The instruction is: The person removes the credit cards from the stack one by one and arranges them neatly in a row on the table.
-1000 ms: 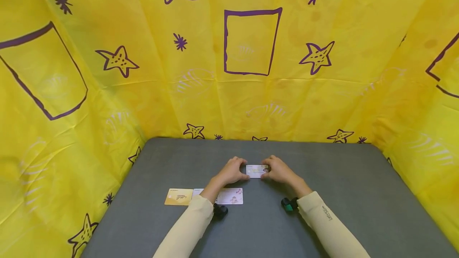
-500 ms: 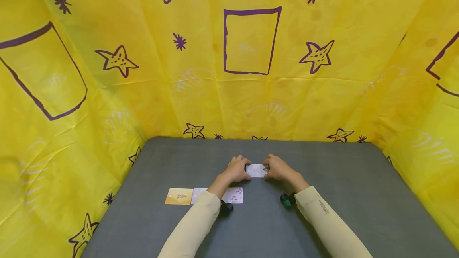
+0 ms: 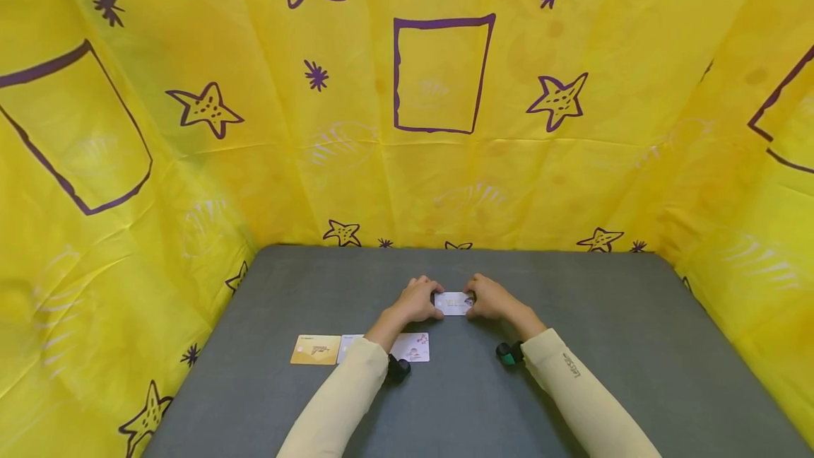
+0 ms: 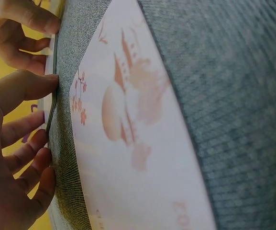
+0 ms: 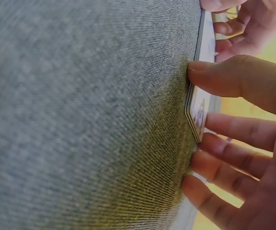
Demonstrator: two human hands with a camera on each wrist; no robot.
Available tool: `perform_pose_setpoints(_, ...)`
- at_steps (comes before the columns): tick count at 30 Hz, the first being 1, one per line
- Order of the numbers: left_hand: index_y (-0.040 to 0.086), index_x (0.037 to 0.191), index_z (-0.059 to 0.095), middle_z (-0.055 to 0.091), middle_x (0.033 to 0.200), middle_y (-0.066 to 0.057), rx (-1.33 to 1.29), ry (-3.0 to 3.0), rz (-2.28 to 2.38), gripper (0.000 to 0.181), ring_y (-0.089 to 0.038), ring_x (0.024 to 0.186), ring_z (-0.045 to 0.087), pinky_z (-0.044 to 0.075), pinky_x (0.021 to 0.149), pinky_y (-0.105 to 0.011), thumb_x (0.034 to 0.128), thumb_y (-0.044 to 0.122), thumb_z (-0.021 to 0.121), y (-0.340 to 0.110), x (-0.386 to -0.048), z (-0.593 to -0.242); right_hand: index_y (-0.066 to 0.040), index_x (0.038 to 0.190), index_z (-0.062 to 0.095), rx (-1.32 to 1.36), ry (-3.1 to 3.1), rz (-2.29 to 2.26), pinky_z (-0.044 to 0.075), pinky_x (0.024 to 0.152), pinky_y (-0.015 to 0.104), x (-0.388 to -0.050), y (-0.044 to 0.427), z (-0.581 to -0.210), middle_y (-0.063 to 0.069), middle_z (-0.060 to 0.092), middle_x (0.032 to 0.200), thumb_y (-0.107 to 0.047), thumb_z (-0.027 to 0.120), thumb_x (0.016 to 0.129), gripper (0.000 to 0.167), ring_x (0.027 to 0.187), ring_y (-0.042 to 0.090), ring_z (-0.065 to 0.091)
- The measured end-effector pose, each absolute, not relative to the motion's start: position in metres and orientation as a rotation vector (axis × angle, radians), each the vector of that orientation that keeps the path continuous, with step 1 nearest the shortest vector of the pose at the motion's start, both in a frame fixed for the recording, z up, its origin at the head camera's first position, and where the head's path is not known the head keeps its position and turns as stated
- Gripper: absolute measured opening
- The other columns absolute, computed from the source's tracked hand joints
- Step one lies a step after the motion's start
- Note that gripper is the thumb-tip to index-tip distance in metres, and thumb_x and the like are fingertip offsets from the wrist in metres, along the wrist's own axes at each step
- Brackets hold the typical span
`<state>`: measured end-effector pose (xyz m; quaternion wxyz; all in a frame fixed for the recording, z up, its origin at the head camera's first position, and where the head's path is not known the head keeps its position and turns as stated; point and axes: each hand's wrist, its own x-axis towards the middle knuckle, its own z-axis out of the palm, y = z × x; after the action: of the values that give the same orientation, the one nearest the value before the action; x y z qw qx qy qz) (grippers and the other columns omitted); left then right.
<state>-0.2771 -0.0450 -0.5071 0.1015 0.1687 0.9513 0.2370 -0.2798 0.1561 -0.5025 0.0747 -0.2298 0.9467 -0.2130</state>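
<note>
Both hands hold a small stack of white cards [image 3: 453,304] lying on the grey table. My left hand [image 3: 416,301] grips its left end, thumb at the near edge and fingers at the far edge. At the right end my right hand [image 3: 493,300] pinches the stack the same way. The right wrist view shows the layered edges of the card stack [image 5: 193,103] between thumb and fingers. Below the left forearm lie a yellow card [image 3: 315,349], a white card [image 3: 350,343] partly covered by the sleeve, and a white card with pink blossoms [image 3: 416,347].
The grey table [image 3: 572,387] extends around the cards. Yellow cloth walls [image 3: 356,182] with purple drawings enclose it at the back and sides. A dark wrist camera [image 3: 398,370] sits on the left wrist, another wrist camera [image 3: 509,353] on the right.
The left hand and forearm have shifted slightly right, and the sleeve covers the row of cards differently. The right forearm has moved a little. Both hands stay on the card stack.
</note>
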Motion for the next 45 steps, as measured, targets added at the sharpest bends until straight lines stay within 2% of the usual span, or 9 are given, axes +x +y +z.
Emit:
perform_pose_setpoints(9,0.012,0.122,0.065,0.057,0.116,-0.007,0.488,2.809,0.711,0.048,-0.022,0.105,0.048,0.043,0.091,-0.037,0.0779,0.026,0.081,-0.046,-0.277,-0.508,0.002,0.106,0.069,-0.698,2.854,-0.663,0.045,0.073,0.034,-0.278,0.156,-0.499,0.010,0.056,0.096,-0.014,0.083,0.070,0.042,0.079,0.019,0.051)
perform_pose_setpoints(17,0.010,0.119,0.066,0.059,0.116,-0.007,0.539,2.817,0.760,0.048,-0.023,0.106,0.051,0.044,0.093,-0.038,0.0763,0.024,0.081,-0.051,-0.276,-0.504,0.001,0.109,0.069,-0.701,2.885,-0.652,0.046,0.077,0.037,-0.278,0.154,-0.495,0.011,0.059,0.099,-0.015,0.083,0.070,0.044,0.082,0.020,0.053)
perform_pose_setpoints(23,0.010,0.121,0.065,0.059,0.118,-0.006,0.539,2.821,0.776,0.048,-0.022,0.108,0.050,0.043,0.095,-0.038,0.0770,0.024,0.080,-0.054,-0.276,-0.499,0.000,0.110,0.069,-0.740,2.889,-0.655,0.046,0.075,0.034,-0.280,0.154,-0.493,0.010,0.060,0.100,-0.016,0.082,0.071,0.044,0.083,0.019,0.053)
perform_pose_setpoints(30,0.010,0.120,0.065,0.059,0.119,-0.008,0.549,2.820,0.761,0.048,-0.024,0.108,0.050,0.043,0.096,-0.039,0.0774,0.024,0.080,-0.053,-0.275,-0.500,0.002,0.108,0.070,-0.792,2.871,-0.692,0.047,0.077,0.039,-0.280,0.158,-0.495,0.013,0.060,0.100,-0.016,0.082,0.072,0.042,0.084,0.022,0.054)
perform_pose_setpoints(34,0.010,0.120,0.065,0.058,0.117,-0.008,0.548,2.814,0.751,0.047,-0.024,0.107,0.050,0.043,0.095,-0.039,0.0777,0.023,0.080,-0.052,-0.275,-0.503,0.003,0.107,0.070,-0.842,2.862,-0.713,0.046,0.073,0.036,-0.278,0.159,-0.495,0.013,0.060,0.098,-0.018,0.082,0.072,0.042,0.081,0.021,0.053)
perform_pose_setpoints(38,0.010,0.121,0.064,0.057,0.118,-0.009,0.544,2.815,0.757,0.047,-0.024,0.109,0.050,0.043,0.097,-0.039,0.0781,0.023,0.080,-0.051,-0.275,-0.504,0.003,0.110,0.069,-0.769,2.859,-0.716,0.047,0.076,0.040,-0.279,0.158,-0.497,0.015,0.060,0.102,-0.015,0.082,0.071,0.044,0.084,0.023,0.054)
perform_pose_setpoints(45,0.010,0.122,0.064,0.057,0.119,-0.009,0.541,2.818,0.768,0.048,-0.024,0.108,0.050,0.043,0.096,-0.039,0.0787,0.024,0.079,-0.052,-0.274,-0.501,-0.001,0.114,0.069,-0.692,2.881,-0.644,0.048,0.079,0.039,-0.280,0.156,-0.497,0.013,0.061,0.107,-0.017,0.083,0.074,0.045,0.089,0.022,0.056)
